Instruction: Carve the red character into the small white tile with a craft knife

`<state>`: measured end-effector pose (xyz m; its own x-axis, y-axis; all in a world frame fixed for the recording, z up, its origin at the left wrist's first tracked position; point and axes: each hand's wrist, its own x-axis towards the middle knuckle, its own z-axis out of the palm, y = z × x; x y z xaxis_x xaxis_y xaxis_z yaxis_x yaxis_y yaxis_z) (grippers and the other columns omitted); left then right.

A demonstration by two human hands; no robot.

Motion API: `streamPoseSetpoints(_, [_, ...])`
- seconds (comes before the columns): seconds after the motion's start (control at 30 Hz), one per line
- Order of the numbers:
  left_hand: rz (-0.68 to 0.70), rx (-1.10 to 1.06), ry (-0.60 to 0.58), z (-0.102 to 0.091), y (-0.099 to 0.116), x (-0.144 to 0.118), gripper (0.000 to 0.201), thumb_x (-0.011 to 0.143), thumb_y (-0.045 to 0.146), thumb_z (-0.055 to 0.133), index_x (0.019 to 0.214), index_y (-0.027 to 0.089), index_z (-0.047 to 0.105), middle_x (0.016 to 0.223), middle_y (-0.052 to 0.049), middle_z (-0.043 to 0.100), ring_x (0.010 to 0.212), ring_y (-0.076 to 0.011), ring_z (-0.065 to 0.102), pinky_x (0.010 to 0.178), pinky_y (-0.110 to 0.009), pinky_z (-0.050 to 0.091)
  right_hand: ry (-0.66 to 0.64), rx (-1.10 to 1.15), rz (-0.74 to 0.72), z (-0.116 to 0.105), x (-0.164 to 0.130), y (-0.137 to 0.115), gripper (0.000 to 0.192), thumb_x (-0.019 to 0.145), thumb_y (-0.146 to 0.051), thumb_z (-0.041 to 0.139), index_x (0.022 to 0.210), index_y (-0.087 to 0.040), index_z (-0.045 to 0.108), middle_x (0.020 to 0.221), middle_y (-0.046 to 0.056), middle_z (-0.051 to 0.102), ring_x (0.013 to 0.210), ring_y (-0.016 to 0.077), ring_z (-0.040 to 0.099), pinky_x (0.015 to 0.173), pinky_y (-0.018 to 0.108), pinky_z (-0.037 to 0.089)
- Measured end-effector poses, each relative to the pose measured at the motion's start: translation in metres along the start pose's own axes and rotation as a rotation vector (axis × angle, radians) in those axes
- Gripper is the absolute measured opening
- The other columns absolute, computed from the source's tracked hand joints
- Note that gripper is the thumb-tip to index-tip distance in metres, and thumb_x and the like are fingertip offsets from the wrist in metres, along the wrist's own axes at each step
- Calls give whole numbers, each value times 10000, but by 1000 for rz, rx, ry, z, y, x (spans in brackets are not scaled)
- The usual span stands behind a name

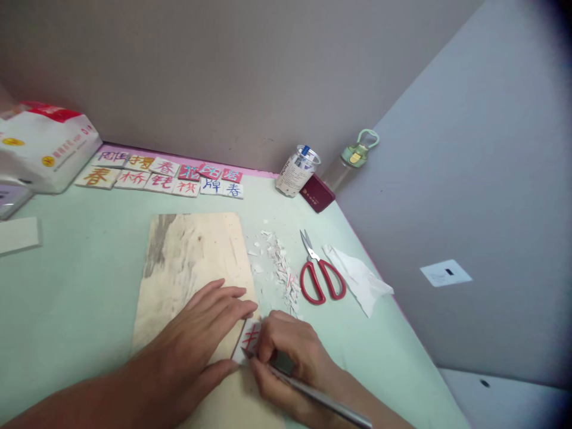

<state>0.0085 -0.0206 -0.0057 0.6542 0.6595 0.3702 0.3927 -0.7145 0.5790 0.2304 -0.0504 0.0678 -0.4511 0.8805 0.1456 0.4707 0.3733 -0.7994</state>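
My left hand (203, 330) lies flat on a pale wooden board (192, 256), fingers spread, pinning a small white tile with a red character (250, 341) at the board's right edge. My right hand (290, 351) grips a slim metal knife (322, 400) like a pen, its tip on the tile. Most of the tile is hidden between the two hands.
White shavings (281, 268) lie right of the board, then red-handled scissors (319, 274) and a crumpled tissue (360, 277). Several carved character tiles (161, 174) line the back edge. A jar (297, 170), dark red booklet (317, 193), bottle (353, 158) and white bag (44, 146) stand behind.
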Motion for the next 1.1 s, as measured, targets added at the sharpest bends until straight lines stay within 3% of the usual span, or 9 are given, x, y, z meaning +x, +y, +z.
streamPoseSetpoints(0.33, [27, -20, 23, 1, -5, -1, 569, 991, 211, 600, 1525, 258, 409, 1485, -72, 650, 1425, -279, 563, 1296, -526, 338, -177, -63, -34, -5, -2, 0, 339, 856, -4, 522, 771, -258, 314, 769, -14, 524, 756, 163, 490, 771, 303, 473])
streamPoseSetpoints(0.73, [45, -57, 13, -2, -6, 1, 557, 988, 200, 603, 1513, 258, 427, 1457, -69, 661, 1414, -282, 561, 1295, -536, 333, -266, -103, -31, -11, -1, -7, 342, 860, 42, 515, 794, -255, 360, 778, -24, 526, 770, 163, 490, 768, 299, 467])
streamPoseSetpoints(0.87, [31, -68, 28, -2, -5, 1, 513, 1010, 211, 579, 1501, 268, 440, 1422, -63, 677, 1398, -272, 570, 1296, -533, 328, -236, -96, -13, -10, -3, -5, 359, 842, 44, 528, 785, -257, 341, 765, -29, 516, 765, 163, 499, 770, 300, 458])
streamPoseSetpoints(1.03, [33, -73, 2, -3, -8, 3, 509, 1002, 185, 582, 1482, 287, 446, 1431, -41, 671, 1422, -252, 545, 1300, -496, 323, -93, -36, -70, -4, -3, 1, 317, 842, -16, 525, 800, -259, 327, 737, -35, 490, 744, 167, 507, 866, 349, 461])
streamPoseSetpoints(1.1, [32, -66, -19, -5, -9, 3, 513, 998, 171, 573, 1481, 294, 446, 1454, -41, 662, 1450, -252, 520, 1297, -490, 330, -54, -26, -87, -1, -2, 2, 301, 846, -32, 519, 800, -260, 329, 711, -39, 489, 731, 168, 515, 820, 330, 459])
